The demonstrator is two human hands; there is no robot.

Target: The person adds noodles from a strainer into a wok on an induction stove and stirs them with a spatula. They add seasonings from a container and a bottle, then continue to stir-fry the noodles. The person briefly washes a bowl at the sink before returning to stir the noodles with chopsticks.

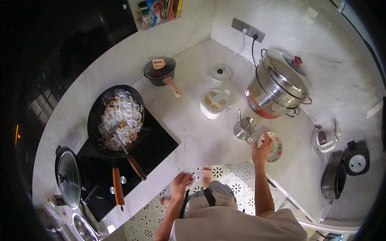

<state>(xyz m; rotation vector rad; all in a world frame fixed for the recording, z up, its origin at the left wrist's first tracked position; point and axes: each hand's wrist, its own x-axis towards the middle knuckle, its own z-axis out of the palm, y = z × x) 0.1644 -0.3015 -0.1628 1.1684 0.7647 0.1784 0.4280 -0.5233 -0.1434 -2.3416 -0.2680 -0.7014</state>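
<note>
My right hand [261,151] is over the left side of a small floral-patterned plate [278,149] on the counter. Its fingers reach across the rim, with the thumb on the outer side; whether they grip it is not clear. Just left of the plate stands a small stainless-steel pot with a long spout [240,130], open at the top. My left hand [181,182] hangs in front of the counter edge with nothing visible in it, its fingers slightly blurred. To its left, a black wok [94,120] holds white noodle-like strips [128,105] and a metal spatula with a wooden handle [134,165].
The wok sits on a black cooktop [156,144]. A glass lid [68,177] leans at the left. Behind stand a lidded saucepan [159,79], a white lidded container [211,113], a loose lid [214,75] and a steel steamer [271,87]. A black pot [328,183] is far right.
</note>
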